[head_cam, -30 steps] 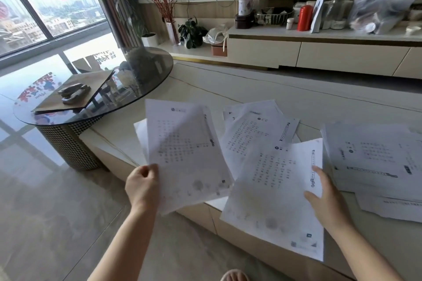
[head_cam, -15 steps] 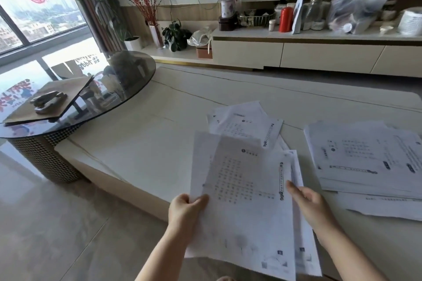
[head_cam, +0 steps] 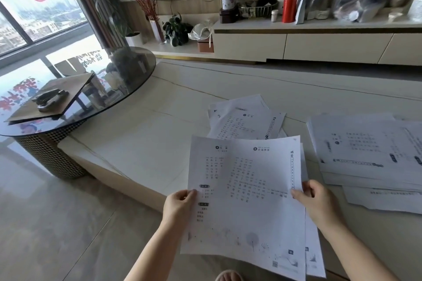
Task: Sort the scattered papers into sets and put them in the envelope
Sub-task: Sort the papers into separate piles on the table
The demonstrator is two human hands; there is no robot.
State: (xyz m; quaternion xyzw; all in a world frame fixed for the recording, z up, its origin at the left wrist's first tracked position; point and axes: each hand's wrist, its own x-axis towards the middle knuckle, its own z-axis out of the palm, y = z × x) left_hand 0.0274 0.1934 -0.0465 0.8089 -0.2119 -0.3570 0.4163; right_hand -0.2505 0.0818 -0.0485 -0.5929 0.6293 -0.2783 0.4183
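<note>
I hold a small set of printed worksheets (head_cam: 246,201) overlapped in front of me, over the near edge of the low cream table (head_cam: 141,143). My left hand (head_cam: 180,206) pinches the set's left edge and my right hand (head_cam: 317,203) pinches its right edge. Behind the held set lie a few loose sheets (head_cam: 244,118) on the table. A thicker stack of papers (head_cam: 370,150) lies at the right. A brown envelope (head_cam: 54,96) lies on the round glass table, with a dark stapler-like object (head_cam: 51,99) on top.
The round glass side table (head_cam: 127,80) stands at the left, overlapping the cream table's corner. A long cabinet (head_cam: 296,45) along the far wall carries jars, a red bottle (head_cam: 288,9), plants and bags. Tiled floor lies below me at the left.
My hands brought two separately held sheets together into one overlapped set, moving the left sheet rightward over the right one. The view shifted slightly.
</note>
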